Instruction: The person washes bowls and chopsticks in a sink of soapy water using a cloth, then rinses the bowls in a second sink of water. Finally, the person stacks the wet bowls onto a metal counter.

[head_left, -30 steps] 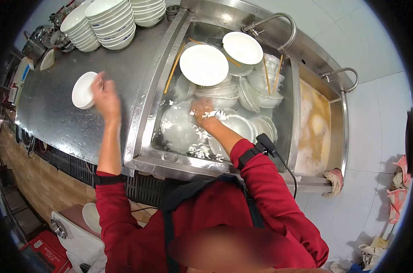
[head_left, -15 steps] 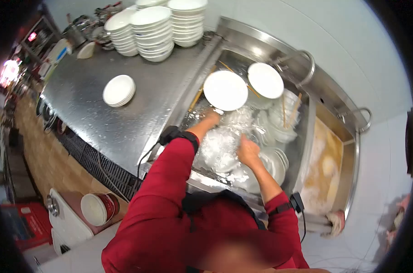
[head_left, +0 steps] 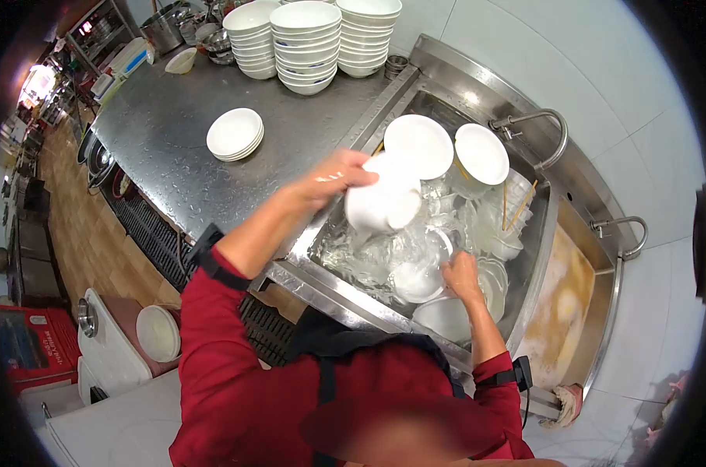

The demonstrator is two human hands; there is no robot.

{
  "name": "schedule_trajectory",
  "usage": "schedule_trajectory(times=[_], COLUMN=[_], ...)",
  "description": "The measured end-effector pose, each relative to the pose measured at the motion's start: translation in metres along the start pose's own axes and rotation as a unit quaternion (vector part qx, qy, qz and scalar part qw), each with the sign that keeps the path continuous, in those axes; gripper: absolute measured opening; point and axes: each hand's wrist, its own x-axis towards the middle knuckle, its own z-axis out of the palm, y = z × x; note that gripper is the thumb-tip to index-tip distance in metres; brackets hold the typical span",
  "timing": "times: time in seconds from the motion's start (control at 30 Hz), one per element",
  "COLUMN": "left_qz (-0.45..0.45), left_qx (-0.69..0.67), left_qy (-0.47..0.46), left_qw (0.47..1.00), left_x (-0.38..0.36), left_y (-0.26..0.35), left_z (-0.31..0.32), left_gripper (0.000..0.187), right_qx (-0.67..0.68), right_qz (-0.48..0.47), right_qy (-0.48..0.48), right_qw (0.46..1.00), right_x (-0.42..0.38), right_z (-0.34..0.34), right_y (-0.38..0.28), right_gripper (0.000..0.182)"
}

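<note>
My left hand grips the rim of a white bowl, raised and tilted above the left side of the water-filled sink. The bowl is blurred by motion. My right hand is closed at the edge of a white dish in the water. Beyond my hands, a large white bowl and another white bowl sit in the sink. Chopsticks lie on stacked bowls at the sink's right side.
Tall stacks of white bowls stand at the back of the metal counter. A small dish stack is nearer. Two taps rise behind the sinks. The right basin holds brownish, foamy water.
My left hand has come up out of the water with a white bowl. My right hand has moved slightly right and down. The view has shifted.
</note>
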Motion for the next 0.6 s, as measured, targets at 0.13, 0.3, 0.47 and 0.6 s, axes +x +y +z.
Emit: schedule_trajectory(times=[0.13,0.3,0.47,0.6], left_qz=[0.096,0.127,0.028,0.006], left_qx=[0.250,0.613,0.704,0.705], left_qy=[0.195,0.336,0.352,0.334], left_qw=[0.944,0.703,0.616,0.626], left_x=[-0.039,-0.021,-0.011,-0.017], left_y=[0.060,0.024,-0.037,-0.055], left_z=[-0.052,-0.159,-0.223,-0.232], left_gripper=[0.023,0.027,0.019,0.020], right_qx=[-0.074,-0.096,-0.038,0.054], right_qz=[-0.070,-0.072,-0.033,0.009], right_qy=[0.143,0.219,0.222,0.188], right_qw=[0.984,0.968,0.974,0.981], right_x=[-0.015,-0.020,-0.009,-0.005], right_z=[-0.042,-0.065,-0.019,0.021], right_y=[-0.026,-0.039,-0.040,-0.039], right_gripper=[0.021,0.027,0.023,0.020])
